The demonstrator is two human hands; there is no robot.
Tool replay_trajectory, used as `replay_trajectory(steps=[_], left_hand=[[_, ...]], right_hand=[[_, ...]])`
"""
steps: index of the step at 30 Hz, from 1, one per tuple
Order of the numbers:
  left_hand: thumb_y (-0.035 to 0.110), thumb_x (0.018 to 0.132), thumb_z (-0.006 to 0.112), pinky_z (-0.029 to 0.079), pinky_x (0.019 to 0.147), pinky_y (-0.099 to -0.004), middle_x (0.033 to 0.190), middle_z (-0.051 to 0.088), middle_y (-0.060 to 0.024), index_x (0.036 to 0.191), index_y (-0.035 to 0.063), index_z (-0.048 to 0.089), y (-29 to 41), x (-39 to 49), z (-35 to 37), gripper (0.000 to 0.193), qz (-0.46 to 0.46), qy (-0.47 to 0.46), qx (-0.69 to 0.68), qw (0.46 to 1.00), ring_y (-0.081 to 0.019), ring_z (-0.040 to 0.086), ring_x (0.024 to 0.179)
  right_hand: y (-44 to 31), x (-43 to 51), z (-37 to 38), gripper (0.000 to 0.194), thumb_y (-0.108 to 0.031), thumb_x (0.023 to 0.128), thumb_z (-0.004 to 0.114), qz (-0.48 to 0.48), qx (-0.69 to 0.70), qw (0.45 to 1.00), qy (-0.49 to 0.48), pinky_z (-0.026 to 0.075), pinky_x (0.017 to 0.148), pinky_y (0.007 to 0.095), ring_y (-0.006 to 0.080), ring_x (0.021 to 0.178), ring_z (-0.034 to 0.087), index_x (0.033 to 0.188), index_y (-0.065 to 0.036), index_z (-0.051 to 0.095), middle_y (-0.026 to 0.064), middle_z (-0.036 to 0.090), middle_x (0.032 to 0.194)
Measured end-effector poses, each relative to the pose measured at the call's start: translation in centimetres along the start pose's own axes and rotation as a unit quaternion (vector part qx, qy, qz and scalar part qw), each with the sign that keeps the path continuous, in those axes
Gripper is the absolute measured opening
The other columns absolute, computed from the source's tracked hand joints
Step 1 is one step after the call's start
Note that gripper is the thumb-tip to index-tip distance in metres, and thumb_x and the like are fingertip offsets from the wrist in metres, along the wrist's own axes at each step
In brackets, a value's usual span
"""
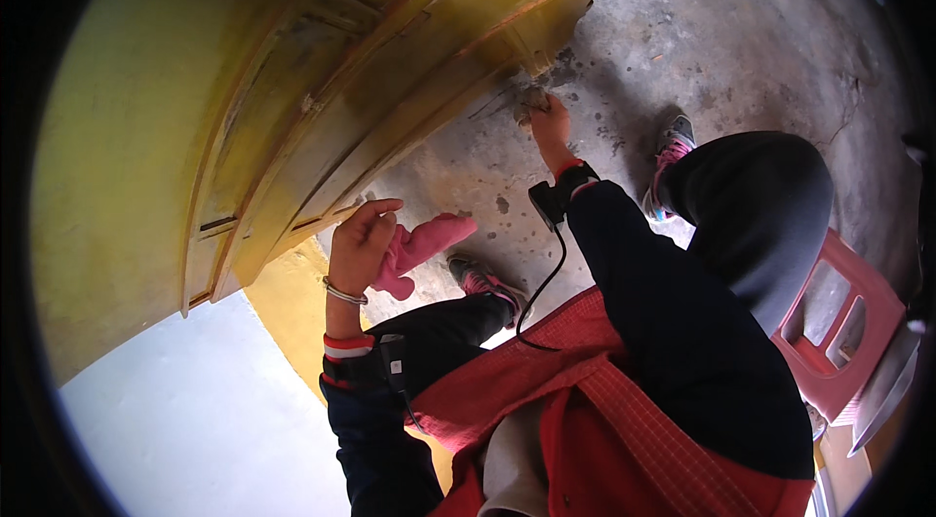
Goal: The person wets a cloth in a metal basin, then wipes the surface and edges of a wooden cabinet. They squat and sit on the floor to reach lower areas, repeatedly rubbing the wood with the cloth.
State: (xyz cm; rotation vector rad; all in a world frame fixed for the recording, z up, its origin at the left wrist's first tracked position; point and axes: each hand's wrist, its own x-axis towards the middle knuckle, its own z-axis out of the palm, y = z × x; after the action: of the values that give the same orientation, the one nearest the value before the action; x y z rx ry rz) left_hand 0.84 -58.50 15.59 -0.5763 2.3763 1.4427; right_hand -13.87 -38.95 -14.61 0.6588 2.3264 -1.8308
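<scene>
My left hand (362,243) is beside the lower edge of a yellow wooden cabinet (241,115), fingers curled over a pink cloth (431,238) that hangs out to the right. A metal bangle (344,292) circles that wrist. Farther off, my right hand (550,126) reaches down by a foot (536,60) of the cabinet. It grips a crumpled, greyish-brown rag (528,106) close to the concrete floor. How the fingers close beneath the rag is hidden.
The stained concrete floor (738,56) carries dark wet-looking spots near the cabinet. A pink plastic stool (870,298) stands at the right, behind my bent leg (768,203). A black cable (556,272) hangs from the device on my right wrist. At lower left is a pale wall (212,400).
</scene>
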Motion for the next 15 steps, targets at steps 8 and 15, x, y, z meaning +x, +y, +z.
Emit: replay_trajectory(steps=[8,15], left_hand=[[0.014,0.087,0.052,0.046,0.062,-0.0219,0.068,0.062,-0.0041,0.105,-0.0005,0.061,0.3,-0.2,0.0,0.025,-0.018,0.005,0.024,1.000,-0.0096,0.059,0.066],[0.012,0.086,0.053,0.046,0.062,-0.0215,0.065,0.061,-0.0027,0.106,0.0005,0.061,0.3,0.0,-0.2,0.025,-0.026,0.004,0.025,0.999,-0.0078,0.058,0.065]], right_hand=[[-2.0,3.0,2.2,0.021,-0.009,0.081,0.059,0.253,0.421,0.871,-0.001,0.046,0.050,0.0336,0.0206,0.071,0.062,0.101,-0.006,0.058,0.0068,0.062,0.075],[2.5,5.7,7.8,0.015,-0.009,0.083,0.054,0.051,0.198,0.978,0.035,0.045,0.047,0.0344,0.0255,0.066,0.063,0.097,-0.008,0.058,0.0094,0.062,0.075]])
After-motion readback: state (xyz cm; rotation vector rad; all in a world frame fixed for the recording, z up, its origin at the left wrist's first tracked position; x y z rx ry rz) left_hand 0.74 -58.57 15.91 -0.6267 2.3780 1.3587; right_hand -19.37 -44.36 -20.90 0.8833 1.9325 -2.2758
